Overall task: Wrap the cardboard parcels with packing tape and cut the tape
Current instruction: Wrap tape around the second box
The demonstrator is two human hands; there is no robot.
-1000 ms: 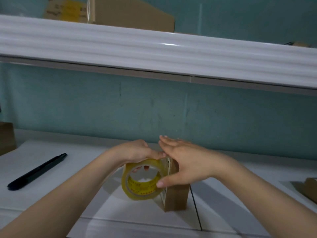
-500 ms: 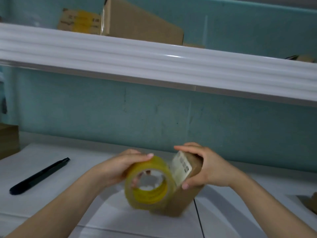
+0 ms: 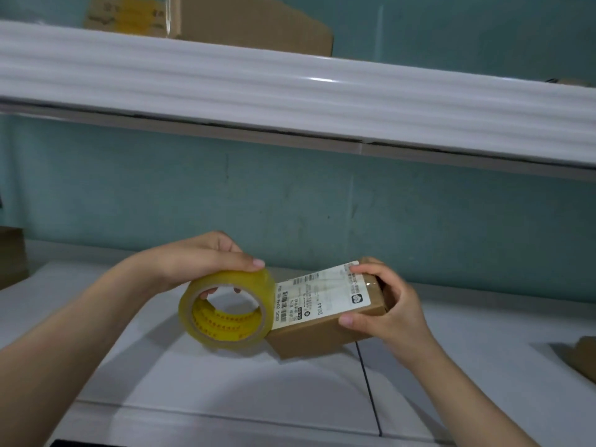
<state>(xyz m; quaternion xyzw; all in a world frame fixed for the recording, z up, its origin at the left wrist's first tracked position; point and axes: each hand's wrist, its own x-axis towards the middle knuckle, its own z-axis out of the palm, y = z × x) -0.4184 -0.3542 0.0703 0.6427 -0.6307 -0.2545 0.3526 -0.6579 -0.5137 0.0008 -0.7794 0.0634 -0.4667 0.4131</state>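
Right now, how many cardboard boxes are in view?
5 boxes: one held in the right hand, two up on the shelf, one at the far left, one at the far right. More may sit hidden on the shelf.

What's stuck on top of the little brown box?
A white label with barcodes and "D044" covers most of the top of the box. The right hand grips the right end, hiding that part. The tape roll, held by the left hand, sits against the left end.
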